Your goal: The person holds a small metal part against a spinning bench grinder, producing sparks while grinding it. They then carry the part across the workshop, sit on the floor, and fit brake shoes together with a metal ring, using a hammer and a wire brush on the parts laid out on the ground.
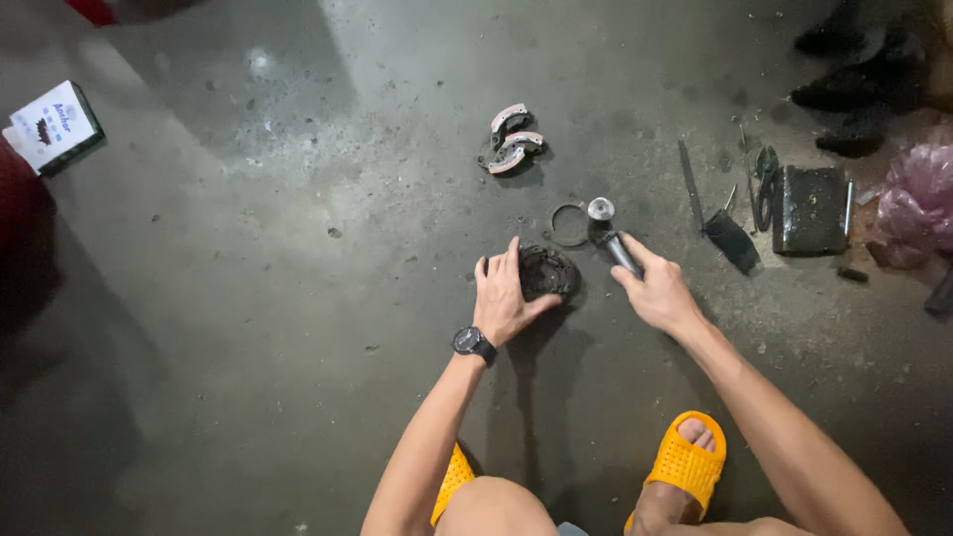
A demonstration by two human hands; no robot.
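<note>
My left hand point(504, 296), with a black watch on the wrist, rests on the left side of a dark round metal hub part point(549, 271) lying on the concrete floor. My right hand point(657, 288) grips the black handle of a hammer point(608, 230), whose silver head sits just beyond the hub. A thin metal ring point(570, 225) lies on the floor next to the hammer head. Two curved brake shoes point(512, 139) lie farther out, above the hub.
A white and green box point(55, 126) lies at the far left. To the right sit a flat blade tool point(689, 184), pliers point(766, 184), a dark rectangular block point(810, 209) and a pink plastic bag point(918, 199). My feet wear orange slippers point(685, 462).
</note>
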